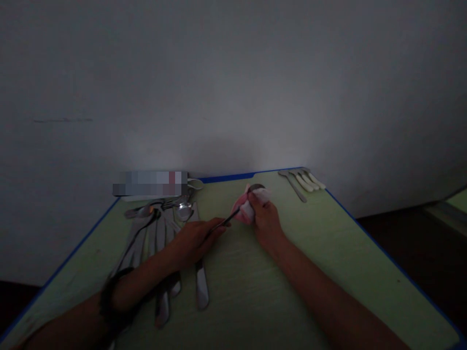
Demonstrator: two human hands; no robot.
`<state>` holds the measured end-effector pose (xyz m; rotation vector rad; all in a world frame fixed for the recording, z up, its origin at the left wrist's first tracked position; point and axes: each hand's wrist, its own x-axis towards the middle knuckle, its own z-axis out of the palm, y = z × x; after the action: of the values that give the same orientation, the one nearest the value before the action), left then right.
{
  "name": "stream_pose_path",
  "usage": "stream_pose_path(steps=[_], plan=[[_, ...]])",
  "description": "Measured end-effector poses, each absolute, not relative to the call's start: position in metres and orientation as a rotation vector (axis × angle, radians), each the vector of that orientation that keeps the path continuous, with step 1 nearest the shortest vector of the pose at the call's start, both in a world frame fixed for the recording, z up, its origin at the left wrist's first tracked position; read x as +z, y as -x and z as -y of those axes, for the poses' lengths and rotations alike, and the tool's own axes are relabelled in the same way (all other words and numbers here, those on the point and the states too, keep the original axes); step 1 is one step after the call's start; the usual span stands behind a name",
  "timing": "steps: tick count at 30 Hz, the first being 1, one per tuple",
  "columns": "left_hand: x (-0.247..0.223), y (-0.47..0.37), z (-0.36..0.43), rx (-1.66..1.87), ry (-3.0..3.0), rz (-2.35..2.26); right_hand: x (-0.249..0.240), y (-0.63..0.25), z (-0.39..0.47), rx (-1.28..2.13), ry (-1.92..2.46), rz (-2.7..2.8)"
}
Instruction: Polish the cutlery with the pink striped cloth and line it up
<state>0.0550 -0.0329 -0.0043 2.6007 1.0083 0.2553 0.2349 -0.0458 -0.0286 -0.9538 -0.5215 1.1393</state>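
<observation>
Over the middle of the table, my left hand [199, 238] is closed on the handle of a metal spoon [230, 217]. My right hand [268, 223] grips a pink and white cloth [245, 206] wrapped about the spoon's far end. A rounded metal edge, seemingly the spoon's bowl, shows above the right thumb; the cloth hides the stretch between it and the handle. Below and beside my left forearm lies a pile of metal cutlery [160, 238], with several knives and spoons. One table knife [201, 287] lies apart from the pile, partly under my left hand.
At the back right corner, several forks with pale handles [308, 181] lie beside an all-metal fork [294, 187]. A blurred-out box or tray [153, 184] stands at the back left. The pale green table [248, 301] has a blue edge and meets a grey wall [233, 87].
</observation>
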Motion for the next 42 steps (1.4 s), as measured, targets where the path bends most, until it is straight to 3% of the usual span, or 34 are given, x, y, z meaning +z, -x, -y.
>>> stream_pose_path(steps=[7, 22, 42], plan=[[-0.006, -0.052, 0.031, 0.218, -2.656, -0.869, -0.028, -0.248, 0.043, 1.075, 0.987, 0.489], [-0.004, -0.052, 0.032, 0.268, -2.534, -0.964, -0.012, -0.258, 0.04, 1.272, 0.522, 0.252], [-0.007, -0.052, 0.032, 0.208, -2.662, -0.898, -0.028, -0.245, 0.041, 1.127, 0.824, 0.619]])
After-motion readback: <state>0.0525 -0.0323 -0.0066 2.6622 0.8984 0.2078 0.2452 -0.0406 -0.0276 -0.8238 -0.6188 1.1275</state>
